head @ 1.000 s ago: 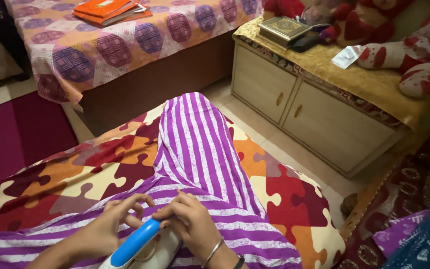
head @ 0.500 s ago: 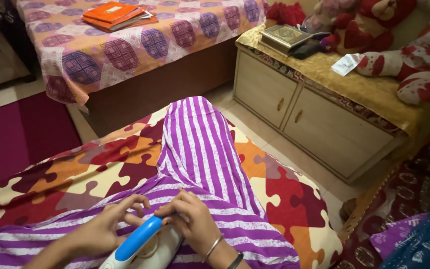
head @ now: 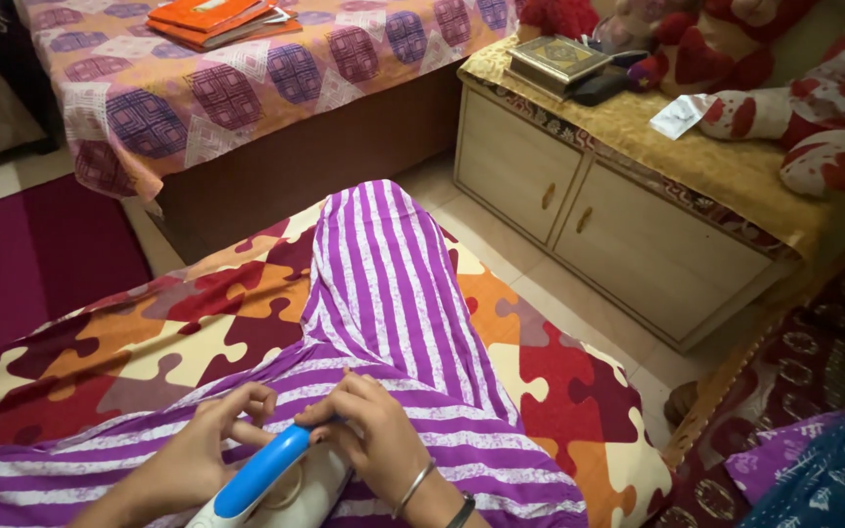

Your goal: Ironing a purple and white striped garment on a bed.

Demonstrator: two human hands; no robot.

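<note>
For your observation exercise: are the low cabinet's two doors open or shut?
Shut. Both doors of the low cabinet lie flush with its front, handles facing outward, nothing inside showing.

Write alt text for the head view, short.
Both hands, left hand and right hand, meet at the front of a white iron with a blue handle, on purple striped cloth over a puzzle-print cover. Behind: bed, low cabinet.

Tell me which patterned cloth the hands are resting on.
The purple-and-white striped cloth. Both hands, left and right, lie on it by the iron. The puzzle-print sheet lies under it; the pink bedspread is across the room.
</note>
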